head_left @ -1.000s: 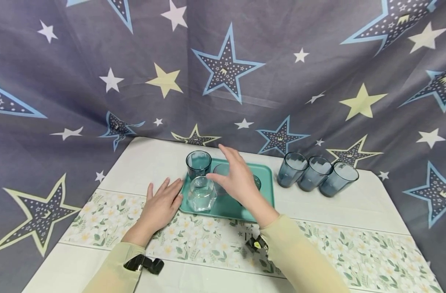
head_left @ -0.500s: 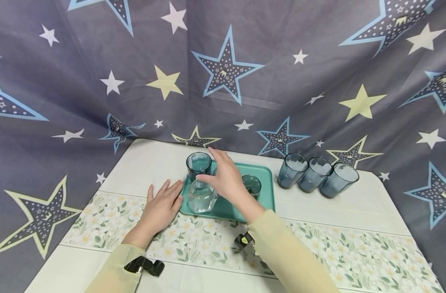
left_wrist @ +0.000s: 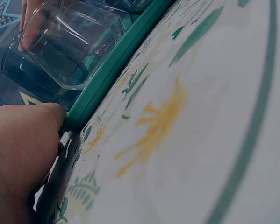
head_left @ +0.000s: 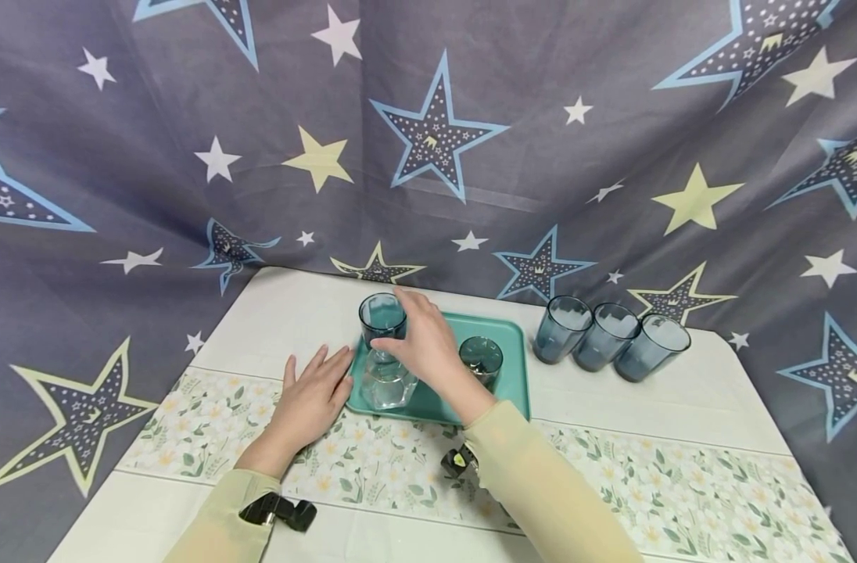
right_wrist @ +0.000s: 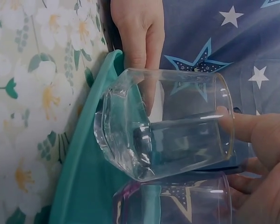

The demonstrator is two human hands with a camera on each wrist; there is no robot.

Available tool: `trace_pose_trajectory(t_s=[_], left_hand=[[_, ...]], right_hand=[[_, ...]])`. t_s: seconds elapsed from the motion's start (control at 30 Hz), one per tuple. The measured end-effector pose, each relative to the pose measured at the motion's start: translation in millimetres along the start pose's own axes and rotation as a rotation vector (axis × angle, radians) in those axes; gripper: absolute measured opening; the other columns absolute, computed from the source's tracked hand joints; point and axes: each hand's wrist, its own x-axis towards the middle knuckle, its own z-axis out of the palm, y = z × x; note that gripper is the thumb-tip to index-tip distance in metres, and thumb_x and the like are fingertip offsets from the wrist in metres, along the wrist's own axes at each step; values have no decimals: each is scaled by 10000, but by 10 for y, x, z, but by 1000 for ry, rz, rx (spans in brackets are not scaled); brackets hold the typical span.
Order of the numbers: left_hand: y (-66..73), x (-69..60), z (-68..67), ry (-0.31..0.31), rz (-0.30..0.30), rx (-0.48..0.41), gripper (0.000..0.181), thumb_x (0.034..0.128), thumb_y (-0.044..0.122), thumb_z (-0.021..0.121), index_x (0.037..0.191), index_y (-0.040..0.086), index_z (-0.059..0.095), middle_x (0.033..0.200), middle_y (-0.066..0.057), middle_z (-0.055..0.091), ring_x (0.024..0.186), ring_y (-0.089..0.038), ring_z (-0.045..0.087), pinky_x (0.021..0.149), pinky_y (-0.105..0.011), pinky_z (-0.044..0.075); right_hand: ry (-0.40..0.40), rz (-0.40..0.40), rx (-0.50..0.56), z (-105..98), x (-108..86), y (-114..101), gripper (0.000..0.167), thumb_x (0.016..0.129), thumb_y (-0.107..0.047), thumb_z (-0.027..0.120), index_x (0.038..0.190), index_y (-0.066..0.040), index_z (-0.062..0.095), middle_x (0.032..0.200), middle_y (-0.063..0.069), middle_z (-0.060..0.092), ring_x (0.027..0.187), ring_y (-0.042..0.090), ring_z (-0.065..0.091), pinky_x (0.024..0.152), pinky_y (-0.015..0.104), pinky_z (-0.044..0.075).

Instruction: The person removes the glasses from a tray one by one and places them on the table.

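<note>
The right hand (head_left: 428,344), grip spread, is beside the blue glass (head_left: 382,322) and clear glass (head_left: 389,388) on the tray (head_left: 515,371), contact unclear; the left hand (head_left: 313,397) lies flat. A stray thumb might topple the clear glass.

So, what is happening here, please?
A person's right hand is at the rims of a clear tumbler and a blue tumbler on a teal tray; whether it grips either, I cannot tell. The left hand rests at the tray's left edge. Three more blue tumblers stand in a row on the table, right of the tray.
</note>
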Motion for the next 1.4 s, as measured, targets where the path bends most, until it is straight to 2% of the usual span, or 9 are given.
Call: trace_pose_trajectory(t_s=[0.47, 0.7, 0.93, 1.17, 1.4], left_hand=[[11, 15, 12, -1, -1, 4, 545, 1195, 319, 488, 1699, 113, 456, 1732, -97, 445, 1647, -404, 286, 1281, -759, -4], [11, 19, 19, 4, 6, 4, 544, 1195, 315, 493, 1697, 109, 457, 1731, -98, 447, 1648, -402, 286, 1281, -758, -4], [26, 23, 20, 5, 9, 1, 541, 1193, 310, 496, 1695, 112, 463, 1732, -92, 445, 1644, -405, 295, 1279, -763, 4], [19, 20, 28, 11, 7, 1, 538, 1192, 307, 503, 1692, 113, 470, 1733, -94, 445, 1644, -407, 294, 1277, -765, 4], [-1, -2, 42, 11, -3, -5, 533, 1191, 300, 507, 1685, 104, 479, 1725, -101, 456, 1647, -406, 287, 1278, -761, -3]], right_hand=[[36, -11, -13, 11, 11, -15, 931, 956, -447, 894, 1715, -175, 428, 1664, 117, 513, 1500, 353, 512, 1178, 569, 479], [62, -6, -2, 21, 12, -25, 927, 942, -434, 912, 1698, -149, 458, 1627, 105, 556, 1408, 341, 605, 1098, 556, 547], [84, 8, 14, 23, 15, -45, 917, 923, -438, 930, 1682, -167, 491, 1639, 84, 550, 1369, 316, 641, 1035, 544, 584], [125, 9, 102, -79, -14, -127, 916, 919, -419, 938, 1681, -172, 495, 1663, 74, 526, 1465, 312, 566, 1121, 537, 536], [184, 0, 201, -268, -118, -224, 904, 903, -376, 960, 1669, -190, 518, 1640, 54, 540, 1305, 307, 665, 1016, 493, 595]])
